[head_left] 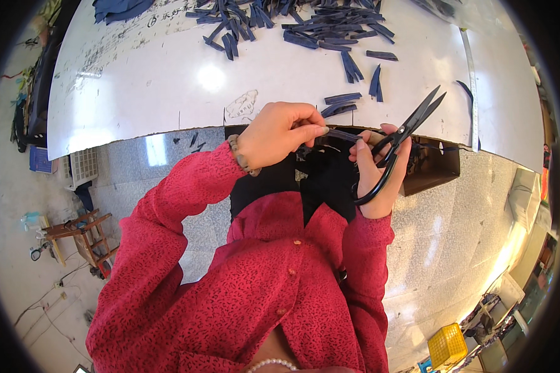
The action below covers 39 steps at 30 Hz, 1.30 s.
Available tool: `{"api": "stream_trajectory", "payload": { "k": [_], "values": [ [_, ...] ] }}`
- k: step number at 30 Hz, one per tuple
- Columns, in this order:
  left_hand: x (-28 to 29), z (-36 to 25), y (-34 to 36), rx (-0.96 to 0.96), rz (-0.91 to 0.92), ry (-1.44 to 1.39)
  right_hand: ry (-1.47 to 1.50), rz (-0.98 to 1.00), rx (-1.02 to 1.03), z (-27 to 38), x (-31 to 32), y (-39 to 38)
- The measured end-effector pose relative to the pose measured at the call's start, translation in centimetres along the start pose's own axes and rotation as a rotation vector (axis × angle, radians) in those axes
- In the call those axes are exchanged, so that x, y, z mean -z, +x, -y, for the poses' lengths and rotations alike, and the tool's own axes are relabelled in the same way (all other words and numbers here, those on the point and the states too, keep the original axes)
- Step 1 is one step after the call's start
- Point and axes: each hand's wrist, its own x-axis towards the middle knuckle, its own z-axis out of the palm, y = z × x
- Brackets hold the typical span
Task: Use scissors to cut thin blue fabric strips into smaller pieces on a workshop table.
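Just past the table's near edge, my left hand [277, 133] pinches one end of a narrow dark blue fabric strip [342, 135] between thumb and fingers. My right hand [379, 177] has the strip's other end at its thumb and fingertips. Black-handled scissors [420, 115] are held in that same right hand, their blades slightly apart and pointing up and to the right over the table. Close by, two folded dark blue strips [341, 104] lie at the table edge. A few more strips [351, 67] rest farther in.
A heap of dark blue strips [330, 28] covers the far part of the white table [149, 99]. A pale measuring tape [473, 93] runs along the right side. Below the edge stands a brown box [432, 171]. A wooden stool [84, 236] is at left, a yellow basket [447, 346] at lower right.
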Motion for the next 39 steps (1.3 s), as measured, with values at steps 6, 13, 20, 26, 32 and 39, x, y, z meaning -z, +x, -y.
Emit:
{"api": "stream_trajectory", "payload": {
  "k": [6,13,20,26,32,39],
  "values": [
    [-1.2,0.1,3.6,-0.205,-0.090,0.203,0.020,-0.154,0.085,-0.2,1.1,0.4],
    [1.1,-0.9,5.5,-0.144,-0.186,0.148,0.060,-0.166,0.079,0.1,2.2,-0.2],
    [1.0,-0.1,2.1,0.025,-0.055,0.128,0.039,0.187,-0.123,-1.9,1.3,-3.2],
    [0.9,0.8,2.6,-0.012,-0.072,0.182,-0.042,0.364,-0.339,-3.1,0.3,-4.6],
    [0.8,-0.3,2.1,0.035,-0.063,0.184,-0.005,0.368,-0.395,-3.1,0.3,-4.8],
    [1.6,0.0,1.1,0.103,-0.044,0.134,-0.016,0.394,-0.421,-2.6,0.5,-4.8]
  ]
}}
